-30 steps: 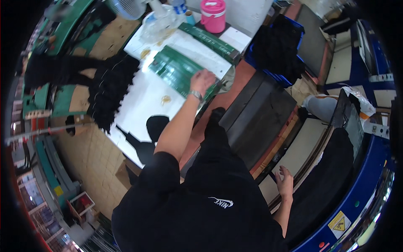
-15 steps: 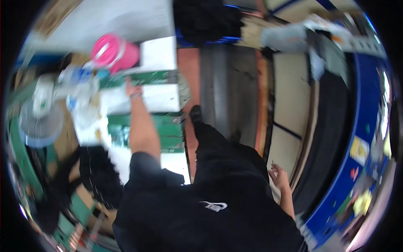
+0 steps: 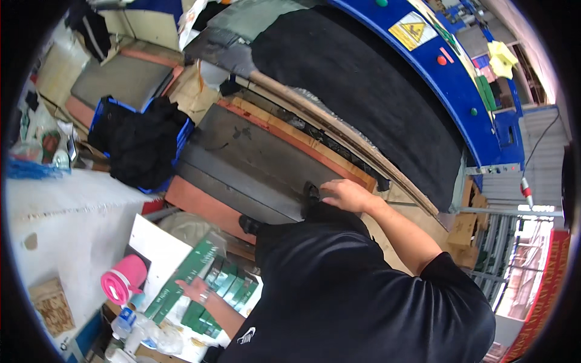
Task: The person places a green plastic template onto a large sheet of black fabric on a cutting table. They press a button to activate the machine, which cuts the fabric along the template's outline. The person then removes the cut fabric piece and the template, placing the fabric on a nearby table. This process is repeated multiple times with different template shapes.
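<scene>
My left hand (image 3: 193, 290) reaches over the table at the lower left, fingers stretched out beside a long green strip with white lettering (image 3: 181, 279). Whether it touches the strip is hard to tell. Shorter green boxes or packs (image 3: 227, 283) lie next to that wrist. My right hand (image 3: 346, 195) hangs in front of my body, above the dark mat, with fingers loosely bent and nothing visible in them. A large black cloth (image 3: 357, 91) lies on the machine bed beyond the right hand.
A blue machine beam (image 3: 426, 66) with red and green buttons spans the upper right. A wooden edge (image 3: 339, 133) borders its bed. Black fabric (image 3: 142, 142) fills a blue crate at left. A pink jug (image 3: 124, 279) and plastic bottle (image 3: 123, 322) stand near the left hand. Dark matting (image 3: 254, 160) covers the platform.
The view has swung to the right, bringing the machine bed and blue beam to the front. My right hand has risen forward from my side. My left hand stays over the green items.
</scene>
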Demonstrator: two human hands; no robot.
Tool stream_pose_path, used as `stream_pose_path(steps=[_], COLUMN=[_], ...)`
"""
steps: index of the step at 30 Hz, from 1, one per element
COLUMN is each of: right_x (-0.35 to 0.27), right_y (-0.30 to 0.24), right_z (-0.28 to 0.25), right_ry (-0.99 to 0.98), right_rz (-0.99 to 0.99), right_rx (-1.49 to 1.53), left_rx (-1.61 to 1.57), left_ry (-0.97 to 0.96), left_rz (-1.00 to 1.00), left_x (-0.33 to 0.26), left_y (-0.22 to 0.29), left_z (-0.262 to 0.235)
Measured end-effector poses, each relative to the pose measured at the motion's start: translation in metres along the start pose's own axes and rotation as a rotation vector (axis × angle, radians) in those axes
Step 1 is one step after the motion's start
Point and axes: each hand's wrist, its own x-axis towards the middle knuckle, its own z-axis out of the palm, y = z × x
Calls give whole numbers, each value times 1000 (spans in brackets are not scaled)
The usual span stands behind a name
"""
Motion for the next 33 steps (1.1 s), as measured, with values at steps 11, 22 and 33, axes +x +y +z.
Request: stream_pose_path(steps=[11,22,33], right_x=[17,8,81], right_y=[55,186,229], right_z=[-132,-207,-255], right_ry=[113,264,754], right_rz=[-415,-245,-148], right_rx=[482,773,71], left_rx=[95,268,277], left_ry=[-789,-1034,-915], left_rz=[-387,-651,-743], left_x=[-334,-502,-439], left_y=[-128,-251,-293], left_z=[213,354,448])
